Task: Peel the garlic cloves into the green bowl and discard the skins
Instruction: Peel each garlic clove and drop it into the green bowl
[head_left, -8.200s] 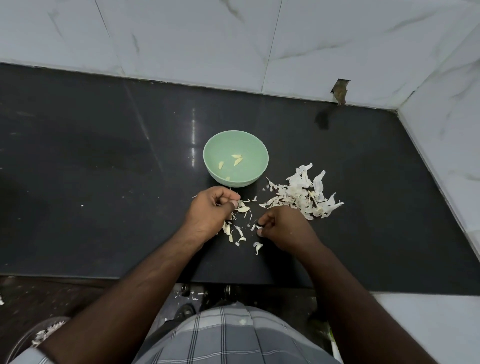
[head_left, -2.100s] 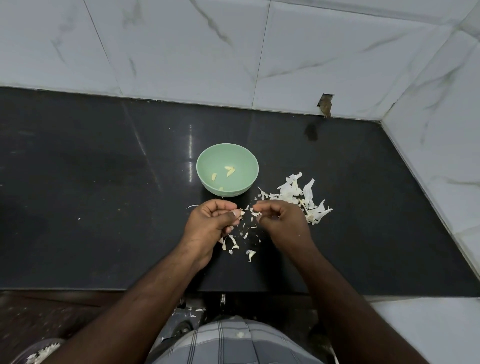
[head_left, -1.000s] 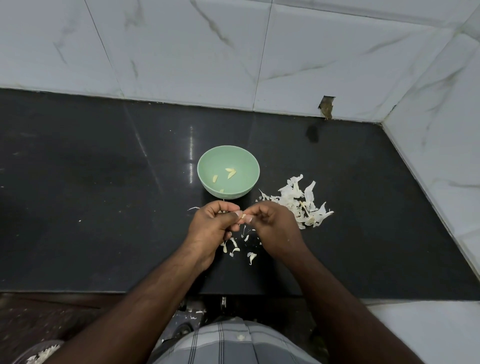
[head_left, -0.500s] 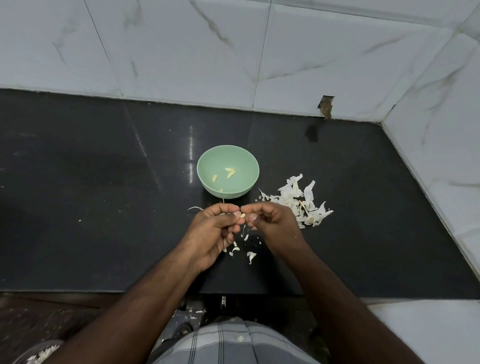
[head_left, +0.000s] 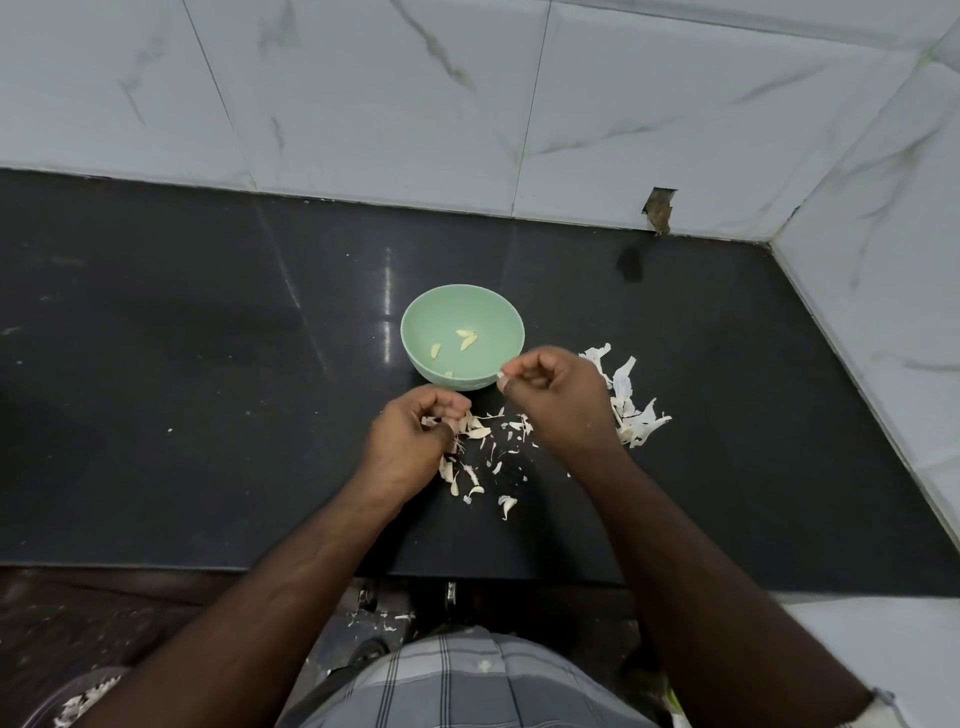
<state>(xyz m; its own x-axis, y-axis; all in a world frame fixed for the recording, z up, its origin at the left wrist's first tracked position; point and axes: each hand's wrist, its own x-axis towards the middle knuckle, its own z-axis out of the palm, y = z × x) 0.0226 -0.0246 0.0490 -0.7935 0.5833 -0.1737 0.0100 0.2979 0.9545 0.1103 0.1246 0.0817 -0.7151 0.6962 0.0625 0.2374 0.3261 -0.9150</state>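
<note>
Just at the green bowl (head_left: 415, 332) rim, right hand (head_left: 558, 400) fingers pinch a clove; left hand (head_left: 410, 441) fingers grip skins.

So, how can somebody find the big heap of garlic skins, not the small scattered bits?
On the black counter, find the green bowl near its middle. The big skin heap lies to the bowl's right, partly behind the right hand. Its pieces are large, white and curled, unlike the small scraps between the two wrists.

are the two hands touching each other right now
Apart. The head view shows the right hand lifted toward the bowl, with dark counter visible between it and the left hand.
</note>
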